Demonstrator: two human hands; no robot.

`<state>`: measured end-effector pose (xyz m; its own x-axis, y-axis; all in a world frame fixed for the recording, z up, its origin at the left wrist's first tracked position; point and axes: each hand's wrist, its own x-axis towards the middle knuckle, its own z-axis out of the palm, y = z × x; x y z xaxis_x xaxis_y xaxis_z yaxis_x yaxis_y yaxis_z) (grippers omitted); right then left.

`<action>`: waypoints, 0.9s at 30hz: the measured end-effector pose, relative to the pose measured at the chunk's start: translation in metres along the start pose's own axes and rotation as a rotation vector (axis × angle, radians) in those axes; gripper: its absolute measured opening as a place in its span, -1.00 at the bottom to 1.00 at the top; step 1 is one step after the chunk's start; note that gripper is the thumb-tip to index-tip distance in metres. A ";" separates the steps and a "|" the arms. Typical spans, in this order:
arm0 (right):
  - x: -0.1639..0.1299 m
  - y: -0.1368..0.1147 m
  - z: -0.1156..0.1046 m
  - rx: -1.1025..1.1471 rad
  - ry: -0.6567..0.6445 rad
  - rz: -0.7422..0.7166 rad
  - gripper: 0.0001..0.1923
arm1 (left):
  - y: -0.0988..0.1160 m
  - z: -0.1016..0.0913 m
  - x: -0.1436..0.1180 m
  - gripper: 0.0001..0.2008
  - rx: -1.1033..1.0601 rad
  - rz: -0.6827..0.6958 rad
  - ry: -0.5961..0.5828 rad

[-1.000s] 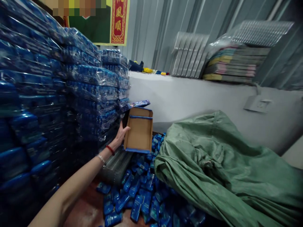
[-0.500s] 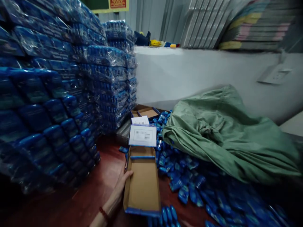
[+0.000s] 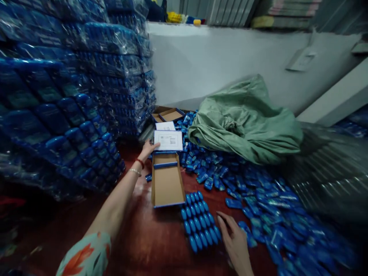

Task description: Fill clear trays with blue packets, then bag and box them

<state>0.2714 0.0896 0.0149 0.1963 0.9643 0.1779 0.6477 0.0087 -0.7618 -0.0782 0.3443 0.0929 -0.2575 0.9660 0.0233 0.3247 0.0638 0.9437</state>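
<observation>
An open cardboard box (image 3: 167, 183) with blue edges lies flat on the dark red floor, its white labelled lid (image 3: 168, 140) folded back. My left hand (image 3: 148, 148) touches the lid's left edge. Right of the box sit two neat rows of small blue packets (image 3: 199, 220). My right hand (image 3: 235, 241) rests on the floor beside those rows, fingers spread, holding nothing. Many loose blue packets (image 3: 258, 199) are scattered to the right.
Tall stacks of plastic-wrapped blue packs (image 3: 66, 84) fill the left side. A crumpled green sack (image 3: 244, 122) lies against the white wall (image 3: 207, 65). More open boxes (image 3: 168, 115) sit behind the lid. Clear plastic trays (image 3: 327, 176) lie at right.
The box came down from mid-air onto the floor. My left hand slid from the box's side up to the lid. My right hand came into view beside the rows of packets.
</observation>
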 end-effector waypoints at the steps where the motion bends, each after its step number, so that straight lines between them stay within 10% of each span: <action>1: -0.007 -0.003 0.000 0.012 0.000 0.010 -0.55 | 0.008 0.001 0.004 -0.33 0.008 0.011 0.001; 5: -0.030 -0.003 0.000 0.047 0.024 0.096 -0.50 | 0.040 -0.006 -0.033 -0.48 0.044 0.177 0.076; 8: -0.034 -0.001 -0.004 0.035 0.018 0.067 -0.48 | 0.061 -0.036 -0.120 -0.59 0.200 0.547 0.117; 13: -0.008 -0.037 -0.001 -0.048 -0.041 -0.216 -0.61 | 0.070 -0.101 -0.275 -0.66 0.434 0.591 -0.016; 20: 0.032 -0.118 0.073 -0.529 -0.314 -0.367 -0.46 | 0.001 -0.142 -0.350 -0.62 0.552 0.468 -0.239; 27: 0.042 -0.160 0.140 -0.558 -0.342 -0.284 -0.35 | -0.079 -0.092 -0.386 -0.55 0.892 0.499 -0.337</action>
<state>0.0725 0.1655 0.0570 -0.2190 0.9746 0.0470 0.9375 0.2236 -0.2665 -0.0885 -0.0573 0.0398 0.3081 0.9440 0.1184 0.9054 -0.3292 0.2682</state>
